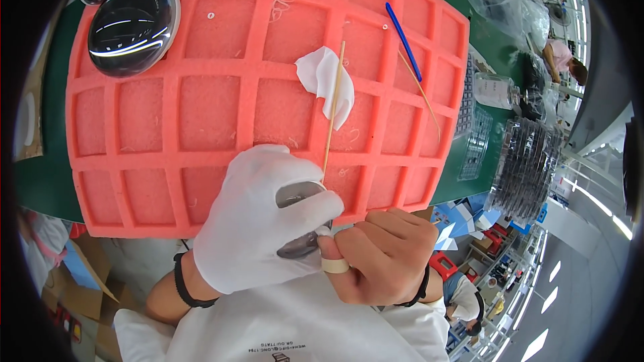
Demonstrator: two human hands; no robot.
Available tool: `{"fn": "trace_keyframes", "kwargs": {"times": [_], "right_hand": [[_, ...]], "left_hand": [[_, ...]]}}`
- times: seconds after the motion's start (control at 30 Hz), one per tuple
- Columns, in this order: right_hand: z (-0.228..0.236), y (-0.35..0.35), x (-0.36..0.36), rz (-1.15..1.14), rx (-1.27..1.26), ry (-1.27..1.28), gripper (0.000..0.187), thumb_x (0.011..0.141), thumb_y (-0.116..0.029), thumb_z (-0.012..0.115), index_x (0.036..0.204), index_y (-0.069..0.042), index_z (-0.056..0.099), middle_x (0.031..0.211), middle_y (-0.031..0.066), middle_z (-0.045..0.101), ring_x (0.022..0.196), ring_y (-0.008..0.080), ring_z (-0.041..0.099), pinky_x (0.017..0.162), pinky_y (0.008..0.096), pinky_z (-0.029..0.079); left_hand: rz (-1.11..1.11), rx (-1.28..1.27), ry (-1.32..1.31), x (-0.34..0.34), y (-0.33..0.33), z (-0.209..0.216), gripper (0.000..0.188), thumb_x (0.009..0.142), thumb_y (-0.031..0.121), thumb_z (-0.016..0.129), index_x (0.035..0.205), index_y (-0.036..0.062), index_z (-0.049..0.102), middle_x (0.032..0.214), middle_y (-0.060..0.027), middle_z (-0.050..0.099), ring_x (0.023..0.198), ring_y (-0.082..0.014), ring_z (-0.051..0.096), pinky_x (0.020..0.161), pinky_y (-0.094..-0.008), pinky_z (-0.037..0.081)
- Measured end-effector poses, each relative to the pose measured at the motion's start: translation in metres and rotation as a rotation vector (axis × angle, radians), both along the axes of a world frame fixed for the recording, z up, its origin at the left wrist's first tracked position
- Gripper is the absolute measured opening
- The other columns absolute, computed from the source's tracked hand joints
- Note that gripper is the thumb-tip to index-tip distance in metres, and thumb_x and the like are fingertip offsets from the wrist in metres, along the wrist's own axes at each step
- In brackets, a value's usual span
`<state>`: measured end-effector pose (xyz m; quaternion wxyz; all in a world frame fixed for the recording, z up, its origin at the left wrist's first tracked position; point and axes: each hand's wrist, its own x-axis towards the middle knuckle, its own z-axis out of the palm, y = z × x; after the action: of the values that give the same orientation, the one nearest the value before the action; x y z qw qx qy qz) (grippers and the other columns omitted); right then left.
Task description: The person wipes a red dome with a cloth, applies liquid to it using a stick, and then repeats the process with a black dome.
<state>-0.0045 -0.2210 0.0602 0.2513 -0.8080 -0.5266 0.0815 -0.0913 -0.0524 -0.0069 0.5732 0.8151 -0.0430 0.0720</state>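
Note:
My left hand (258, 224), in a white glove, is wrapped round a dark, glossy lens (297, 248) at the tray's near edge. Most of the lens is hidden by the gloved fingers. Close against its right side is my bare right hand (382, 255), fingers curled in and a pale band round one digit. What its fingertips grip is hidden. A thin wooden stick (333, 108) runs from beside the left hand across a crumpled white cloth (316, 74) on the pink foam tray (246, 110).
Large dark lenses (134, 27) lie at the tray's far left. A blue pen-like rod (404, 40) and a second thin stick (420, 94) lie at the right. Beyond stand a clear bottle (495, 90) and stacked dark plastic trays (526, 167). Other people (463, 302) sit farther off.

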Motion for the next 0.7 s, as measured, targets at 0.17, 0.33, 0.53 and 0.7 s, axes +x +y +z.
{"fn": "trace_keyframes", "kwargs": {"times": [0.17, 0.33, 0.53, 0.7], "right_hand": [[0.003, 0.002, -0.004, 0.008, -0.021, 0.021, 0.020, 0.070, -0.010, 0.075, 0.063, -0.010, 0.057, 0.051, 0.0006, 0.043, 0.040, 0.0192, 0.039, 0.039, 0.0321, 0.029], [0.005, 0.001, -0.007, -0.015, -0.026, 0.014, 0.020, 0.071, -0.010, 0.076, 0.063, -0.011, 0.057, 0.051, 0.0001, 0.042, 0.040, 0.0175, 0.039, 0.040, 0.0316, 0.028], [0.005, 0.000, -0.005, -0.027, -0.059, -0.064, 0.019, 0.072, -0.011, 0.076, 0.064, -0.012, 0.058, 0.050, -0.0014, 0.041, 0.040, 0.0159, 0.039, 0.040, 0.0313, 0.027], [0.015, 0.003, -0.015, 0.012, -0.103, -0.057, 0.027, 0.071, -0.008, 0.075, 0.059, -0.011, 0.051, 0.048, -0.0008, 0.037, 0.039, 0.0157, 0.035, 0.039, 0.0309, 0.026]], "left_hand": [[0.005, -0.011, 0.005, 0.000, 0.001, 0.002, 0.055, 0.058, 0.022, 0.086, 0.107, 0.0192, 0.062, 0.114, -0.0057, 0.049, 0.104, -0.0359, 0.048, 0.092, -0.0498, 0.040], [0.006, -0.007, 0.008, 0.002, 0.000, 0.002, 0.052, 0.059, 0.022, 0.085, 0.106, 0.0187, 0.063, 0.114, -0.0061, 0.050, 0.105, -0.0363, 0.048, 0.093, -0.0494, 0.040], [0.010, 0.000, -0.008, 0.001, 0.000, 0.003, 0.052, 0.060, 0.020, 0.084, 0.107, 0.0187, 0.063, 0.113, -0.0062, 0.050, 0.105, -0.0361, 0.048, 0.091, -0.0491, 0.040], [0.032, 0.010, -0.031, 0.001, -0.002, 0.001, 0.051, 0.062, 0.021, 0.083, 0.108, 0.0189, 0.063, 0.113, -0.0063, 0.050, 0.105, -0.0358, 0.048, 0.092, -0.0494, 0.040]]}}
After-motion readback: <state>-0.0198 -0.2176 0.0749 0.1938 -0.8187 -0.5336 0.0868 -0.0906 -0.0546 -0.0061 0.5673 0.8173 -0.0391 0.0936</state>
